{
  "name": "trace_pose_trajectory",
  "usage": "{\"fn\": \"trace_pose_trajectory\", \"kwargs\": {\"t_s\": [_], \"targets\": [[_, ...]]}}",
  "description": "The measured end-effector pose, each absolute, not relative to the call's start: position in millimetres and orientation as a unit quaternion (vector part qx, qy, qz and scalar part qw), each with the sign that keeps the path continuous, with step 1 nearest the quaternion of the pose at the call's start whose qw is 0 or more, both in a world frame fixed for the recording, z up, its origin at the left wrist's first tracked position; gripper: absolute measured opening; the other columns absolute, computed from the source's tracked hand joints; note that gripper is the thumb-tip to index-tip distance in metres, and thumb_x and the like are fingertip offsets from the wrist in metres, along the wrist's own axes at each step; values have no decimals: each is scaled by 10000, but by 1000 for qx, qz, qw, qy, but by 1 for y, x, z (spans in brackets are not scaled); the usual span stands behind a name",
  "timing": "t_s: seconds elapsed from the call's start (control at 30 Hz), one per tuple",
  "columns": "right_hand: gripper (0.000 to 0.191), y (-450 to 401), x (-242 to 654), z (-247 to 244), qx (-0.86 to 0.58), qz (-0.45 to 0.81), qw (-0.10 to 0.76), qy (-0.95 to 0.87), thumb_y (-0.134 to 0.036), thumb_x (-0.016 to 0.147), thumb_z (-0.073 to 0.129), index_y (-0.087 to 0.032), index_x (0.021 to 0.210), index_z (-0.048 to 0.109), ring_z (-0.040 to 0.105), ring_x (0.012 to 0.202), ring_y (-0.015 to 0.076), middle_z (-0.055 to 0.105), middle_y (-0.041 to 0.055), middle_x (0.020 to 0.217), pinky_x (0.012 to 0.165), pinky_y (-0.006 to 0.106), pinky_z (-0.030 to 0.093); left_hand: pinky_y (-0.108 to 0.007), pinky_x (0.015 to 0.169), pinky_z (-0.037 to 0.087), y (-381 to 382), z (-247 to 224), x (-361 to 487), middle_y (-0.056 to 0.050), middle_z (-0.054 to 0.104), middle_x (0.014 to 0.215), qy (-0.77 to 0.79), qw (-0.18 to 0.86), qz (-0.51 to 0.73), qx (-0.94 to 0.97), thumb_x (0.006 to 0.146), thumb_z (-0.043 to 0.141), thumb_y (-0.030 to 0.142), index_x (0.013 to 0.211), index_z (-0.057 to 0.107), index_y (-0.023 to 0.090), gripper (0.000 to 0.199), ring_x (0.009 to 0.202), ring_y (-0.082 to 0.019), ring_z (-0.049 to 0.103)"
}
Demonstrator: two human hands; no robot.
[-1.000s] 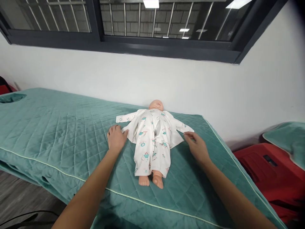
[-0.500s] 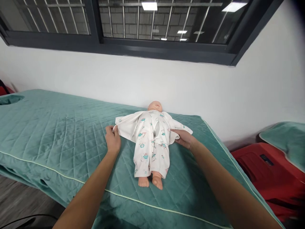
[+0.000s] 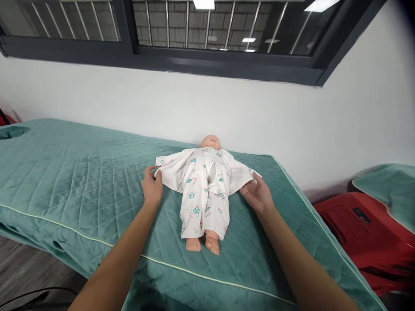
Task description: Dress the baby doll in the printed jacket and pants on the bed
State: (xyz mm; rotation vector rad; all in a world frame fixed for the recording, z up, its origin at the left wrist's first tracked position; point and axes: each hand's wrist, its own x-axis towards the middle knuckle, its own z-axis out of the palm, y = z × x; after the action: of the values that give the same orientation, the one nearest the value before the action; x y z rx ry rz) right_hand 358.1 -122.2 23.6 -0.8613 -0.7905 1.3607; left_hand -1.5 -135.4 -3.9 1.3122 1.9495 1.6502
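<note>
Doll [image 3: 210,141] is lying face up on the green quilted bed [image 3: 90,172], head toward the white wall [image 3: 145,99], bare feet [image 3: 202,244] pointing toward us. It is wearing white clothes [image 3: 194,203] with small teal and pink prints; the sleeves are spreading out to both sides, and an opening is showing down the middle. With our left hand [image 3: 152,188] we are pinching the outer corner of the plain white flap [image 3: 173,175] between thumb and fingers, pulling it out sideways, just below the sleeve on that side. Our right hand [image 3: 257,193] is turning its palm partly up, fingers loosely spread and touching the other flap [image 3: 240,175] near the sleeve end; we are not able to tell if it is pinching cloth. Both forearms are reaching in from the bottom corners, either side of the doll's legs. A dark-framed window [image 3: 207,65] is sitting above the wall stretch, metal bars showing through the glass. Red case-like object [image 3: 363,224] is standing beside the bed at far right, green cloth [image 3: 389,185] lying on it.
</note>
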Motion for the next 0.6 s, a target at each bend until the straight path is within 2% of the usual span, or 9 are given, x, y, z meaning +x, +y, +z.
{"fn": "trace_pose_trajectory", "kwargs": {"t_s": [0.1, 0.17, 0.23, 0.27, 0.33, 0.43, 0.53, 0.6], "targets": [[324, -114, 358, 26, -401, 604, 592, -352, -561, 891, 568, -242, 831, 571, 664, 781, 160, 648, 23, 772, 726, 282, 601, -273, 636, 422, -134, -5, -2, 46, 507, 613, 663, 145, 557, 479, 864, 529, 337, 1143, 658, 230, 326, 584, -158, 507], [292, -108, 354, 29, -420, 613, 565, -359, -511, 872, 630, -231, 820, 559, 615, 661, 136, 600, 2, 713, 616, 249, 578, -274, 636, 422, -134, -6, -2, 44, 506, 603, 661, 149, 556, 482, 862, 520, 335, 1128, 681, 232, 327, 578, -157, 498], [204, -104, 349, 33, -435, 607, 557, -364, -378, 826, 705, -224, 885, 584, 600, 640, 124, 620, -3, 752, 565, 234, 554, -276, 630, 423, -134, -6, -2, 39, 514, 600, 662, 154, 558, 476, 861, 514, 335, 1125, 691, 225, 336, 573, -159, 494], [213, -103, 346, 35, -439, 597, 566, -361, -307, 794, 727, -232, 940, 591, 611, 660, 124, 644, -6, 800, 573, 234, 553, -277, 629, 425, -134, -6, -3, 35, 525, 607, 662, 157, 559, 474, 863, 511, 338, 1129, 692, 221, 343, 575, -160, 495], [373, -103, 342, 42, -442, 563, 605, -348, -218, 734, 736, -270, 1068, 577, 644, 731, 136, 677, -15, 905, 627, 254, 567, -282, 642, 434, -133, -7, -3, 28, 551, 631, 658, 160, 562, 475, 864, 509, 342, 1139, 692, 215, 354, 589, -163, 506], [550, -111, 338, 61, -452, 495, 653, -352, -213, 675, 739, -304, 1183, 549, 674, 817, 167, 685, -12, 1006, 708, 306, 573, -286, 670, 448, -132, -8, -4, 27, 553, 639, 651, 162, 569, 476, 859, 519, 340, 1142, 694, 209, 357, 604, -164, 517], [527, -124, 327, 87, -452, 448, 629, -446, -260, 661, 762, -286, 1159, 590, 676, 853, 183, 682, 11, 1094, 743, 325, 558, -279, 636, 435, -132, -8, -4, 43, 492, 585, 649, 169, 574, 470, 860, 533, 343, 1140, 700, 210, 352, 567, -158, 489], [411, -134, 314, 99, -451, 398, 567, -562, -267, 715, 728, -261, 1111, 621, 671, 930, 211, 697, 28, 1091, 821, 362, 549, -274, 613, 421, -133, -7, -3, 48, 472, 569, 647, 172, 573, 471, 872, 531, 353, 1152, 698, 215, 355, 544, -154, 470]]}}
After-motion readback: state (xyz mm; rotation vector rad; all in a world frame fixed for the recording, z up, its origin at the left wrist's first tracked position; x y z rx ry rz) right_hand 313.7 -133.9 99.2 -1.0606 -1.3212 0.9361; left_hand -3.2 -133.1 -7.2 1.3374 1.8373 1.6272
